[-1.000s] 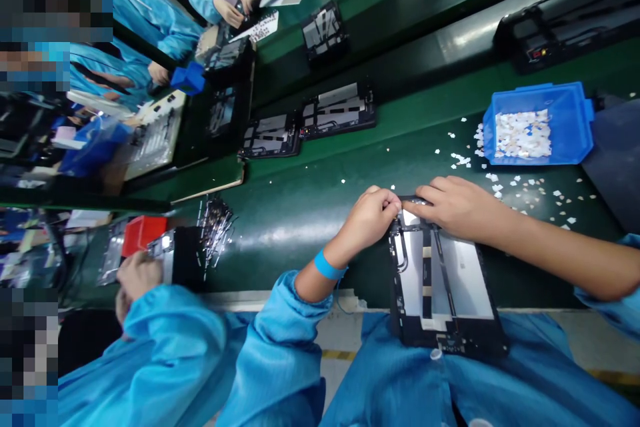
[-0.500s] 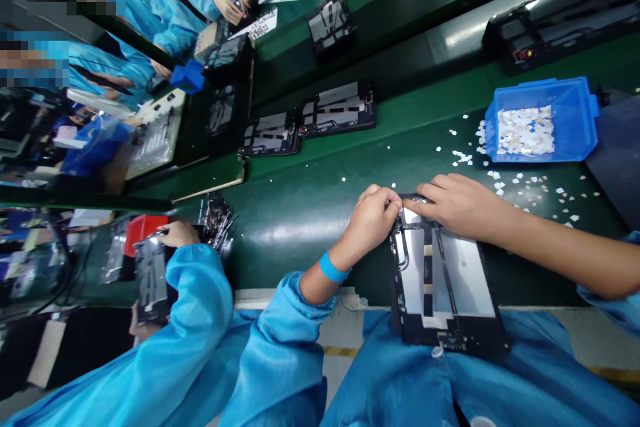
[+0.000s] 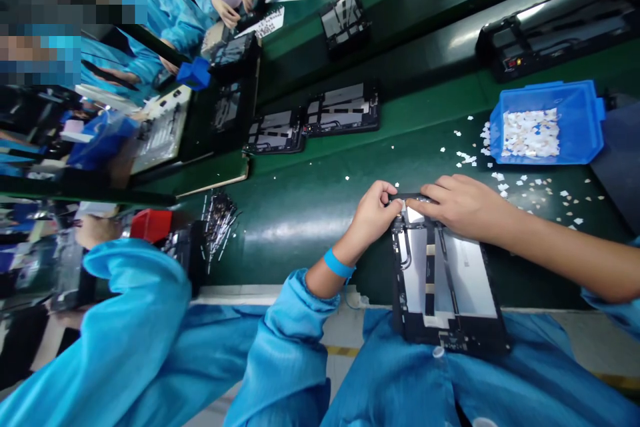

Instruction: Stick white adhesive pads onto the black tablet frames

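Note:
An opened tablet [image 3: 467, 280] with bare silver battery plates and dark ribbon cables leans between the bench edge and my lap. At its upper left corner, my left hand [image 3: 375, 213] has its fingers curled and its thumb tip pressed down. Anything small under that thumb is hidden. Across the top edge lies my right hand [image 3: 460, 203], fingers stretched out, the index fingertip close to my left thumb. A blue band [image 3: 339, 263] circles my left wrist.
Beyond my right hand stands a blue bin [image 3: 575, 123] of small white pieces, more scattered around it. Other opened tablets [image 3: 343, 110] lie farther back. Left are a pile of thin dark strips [image 3: 219, 220], a red bin [image 3: 151, 225] and a co-worker's sleeve [image 3: 135, 287].
My left index finger has lifted away from the thumb, which stays at the tablet's corner. My right hand has barely moved. The co-worker at left has moved a tablet farther left.

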`<state>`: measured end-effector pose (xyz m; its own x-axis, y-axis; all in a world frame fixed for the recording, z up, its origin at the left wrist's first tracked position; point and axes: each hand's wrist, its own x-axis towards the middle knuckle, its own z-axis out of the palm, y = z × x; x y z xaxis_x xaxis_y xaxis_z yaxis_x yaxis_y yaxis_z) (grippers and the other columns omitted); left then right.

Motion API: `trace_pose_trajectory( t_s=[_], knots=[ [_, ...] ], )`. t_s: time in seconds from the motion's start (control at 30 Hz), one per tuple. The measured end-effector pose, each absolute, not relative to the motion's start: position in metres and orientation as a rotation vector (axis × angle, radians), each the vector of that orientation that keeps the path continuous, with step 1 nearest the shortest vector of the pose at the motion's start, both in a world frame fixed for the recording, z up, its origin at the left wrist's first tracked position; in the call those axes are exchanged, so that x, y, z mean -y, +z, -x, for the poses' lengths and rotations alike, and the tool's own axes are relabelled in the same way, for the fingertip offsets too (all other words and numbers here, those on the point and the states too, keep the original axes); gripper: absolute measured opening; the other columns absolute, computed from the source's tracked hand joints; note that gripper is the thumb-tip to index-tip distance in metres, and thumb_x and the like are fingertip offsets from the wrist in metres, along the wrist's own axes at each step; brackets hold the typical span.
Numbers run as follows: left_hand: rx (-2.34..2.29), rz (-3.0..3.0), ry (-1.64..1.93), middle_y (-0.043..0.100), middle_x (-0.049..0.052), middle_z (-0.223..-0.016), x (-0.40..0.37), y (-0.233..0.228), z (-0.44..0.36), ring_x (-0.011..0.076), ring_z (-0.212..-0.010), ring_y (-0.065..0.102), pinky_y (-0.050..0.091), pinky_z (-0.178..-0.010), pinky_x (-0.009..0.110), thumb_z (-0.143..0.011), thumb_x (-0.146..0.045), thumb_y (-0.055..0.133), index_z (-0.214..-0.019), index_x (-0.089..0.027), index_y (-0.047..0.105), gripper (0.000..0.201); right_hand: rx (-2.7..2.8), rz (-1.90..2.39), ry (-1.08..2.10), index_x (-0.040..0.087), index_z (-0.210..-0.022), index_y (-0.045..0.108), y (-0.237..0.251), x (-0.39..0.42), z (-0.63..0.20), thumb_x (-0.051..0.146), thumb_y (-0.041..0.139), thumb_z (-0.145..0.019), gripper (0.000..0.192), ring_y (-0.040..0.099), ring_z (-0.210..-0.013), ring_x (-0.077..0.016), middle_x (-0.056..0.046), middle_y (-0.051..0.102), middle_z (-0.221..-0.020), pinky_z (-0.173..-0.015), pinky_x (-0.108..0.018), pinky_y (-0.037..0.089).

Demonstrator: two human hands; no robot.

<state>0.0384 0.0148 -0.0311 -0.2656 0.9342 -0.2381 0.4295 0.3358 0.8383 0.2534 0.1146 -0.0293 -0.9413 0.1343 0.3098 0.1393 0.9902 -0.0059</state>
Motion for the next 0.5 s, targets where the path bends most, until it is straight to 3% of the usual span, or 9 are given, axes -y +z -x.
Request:
trace_pose_trajectory(
  t_s=[0.17, 0.37, 0.5],
  knots=[
    [-1.800, -1.149, 0.835, 0.042, -0.007, -0.078, -0.023, -0.029, -0.039, 0.0101, -0.069, 0.042, 0.033, -0.064, 0.024, -0.080, -0.007, 0.064, -0.096, -0.019, 0.057, 0.021, 2.835, 0.198, -0.031, 0.022, -0.133, 0.071, -0.028, -0.114, -0.253, 0.013, 0.054, -0.099, 0.038, 0.048, -0.083, -0.0227, -0.009, 0.071, -0.101, -0.071, -0.037, 0.027],
    [-1.759, -1.021, 0.831, 0.042, -0.007, -0.073, -0.028, -0.033, -0.041, 0.0101, -0.065, 0.042, 0.033, -0.060, 0.024, -0.086, -0.010, 0.061, -0.094, -0.020, 0.054, 0.014, 2.843, 0.215, -0.028, 0.023, -0.135, 0.069, -0.029, -0.113, -0.255, 0.014, 0.053, -0.100, 0.040, 0.048, -0.084, -0.0225, -0.010, 0.071, -0.102, -0.071, -0.037, 0.027],
    [-1.875, -1.214, 0.804, 0.054, -0.002, -0.090, -0.019, -0.029, -0.043, 0.0138, -0.083, 0.053, 0.044, -0.076, 0.026, -0.082, -0.008, 0.066, -0.100, -0.020, 0.058, 0.023, 2.846, 0.215, -0.023, 0.021, -0.134, 0.070, -0.031, -0.113, -0.254, 0.014, 0.053, -0.101, 0.038, 0.049, -0.085, -0.0225, -0.010, 0.071, -0.104, -0.072, -0.036, 0.026]
  ],
)
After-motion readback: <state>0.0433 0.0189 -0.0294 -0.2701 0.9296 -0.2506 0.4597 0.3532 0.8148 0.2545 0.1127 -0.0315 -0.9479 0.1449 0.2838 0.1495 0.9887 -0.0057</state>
